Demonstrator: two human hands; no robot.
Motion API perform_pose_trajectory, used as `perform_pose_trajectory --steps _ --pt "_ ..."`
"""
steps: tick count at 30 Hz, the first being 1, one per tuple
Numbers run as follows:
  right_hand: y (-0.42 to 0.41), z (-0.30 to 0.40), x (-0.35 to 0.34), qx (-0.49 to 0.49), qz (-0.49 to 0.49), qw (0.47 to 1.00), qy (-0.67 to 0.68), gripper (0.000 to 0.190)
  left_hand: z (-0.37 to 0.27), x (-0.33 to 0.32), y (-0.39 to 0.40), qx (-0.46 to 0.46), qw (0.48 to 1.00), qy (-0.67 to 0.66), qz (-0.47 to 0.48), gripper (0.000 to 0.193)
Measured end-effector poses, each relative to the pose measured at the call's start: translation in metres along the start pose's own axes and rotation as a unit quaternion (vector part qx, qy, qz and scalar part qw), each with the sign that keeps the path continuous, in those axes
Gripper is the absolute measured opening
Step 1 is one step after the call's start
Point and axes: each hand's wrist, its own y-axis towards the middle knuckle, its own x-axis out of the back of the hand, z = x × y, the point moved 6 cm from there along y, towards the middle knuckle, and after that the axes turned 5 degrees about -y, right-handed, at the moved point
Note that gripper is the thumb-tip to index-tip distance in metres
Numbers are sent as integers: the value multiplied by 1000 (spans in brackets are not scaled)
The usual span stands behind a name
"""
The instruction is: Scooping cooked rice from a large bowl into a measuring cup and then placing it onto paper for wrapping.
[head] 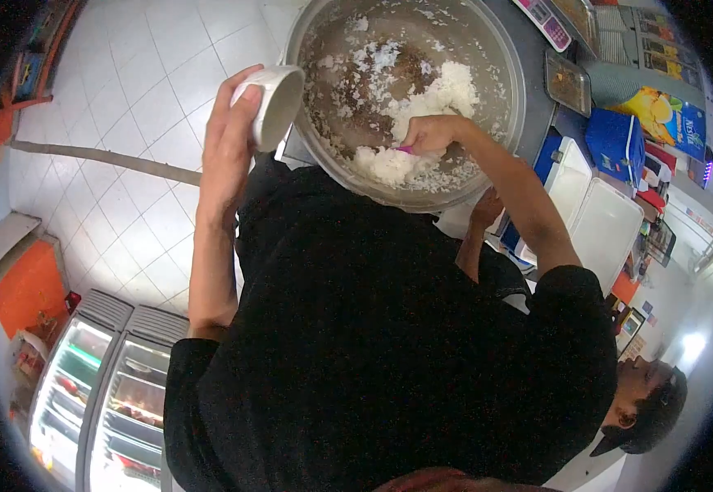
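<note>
My left hand (228,132) grips a white bowl (275,114), tilted, its mouth facing right, beside the rim of a large metal pot (519,92). I cannot see any rice inside the bowl. My right hand (431,135) reaches into the pot and holds a purple utensil (404,149), most of it hidden by the hand and the rice. Its visible end touches a mound of cooked white rice (387,165) on the near side. More rice (455,86) is heaped toward the right, and scattered grains stick to the browned bottom and the wall.
A co-worker's hand (487,209) is below my right forearm, close to the pot. To the right are an open white foam box (605,224), a blue cooler (614,144), a metal tray (568,83) and a digital scale (544,21). Glass-door fridges (129,393) stand lower left.
</note>
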Motion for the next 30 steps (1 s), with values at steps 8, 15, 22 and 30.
perform_pose_trajectory --steps 8,15,22,30 --pt "-94 40 64 -68 -163 941 288 13 46 -77 -12 170 953 -251 12 60" --pt "-62 184 45 -364 -601 706 -88 40 113 -140 65 204 913 -353 -1 42" --pt "-49 188 3 -361 -544 742 -150 47 135 -136 78 314 917 -204 138 50" --pt "-154 188 1 -386 -610 687 -87 37 93 -115 92 239 918 -239 209 48"
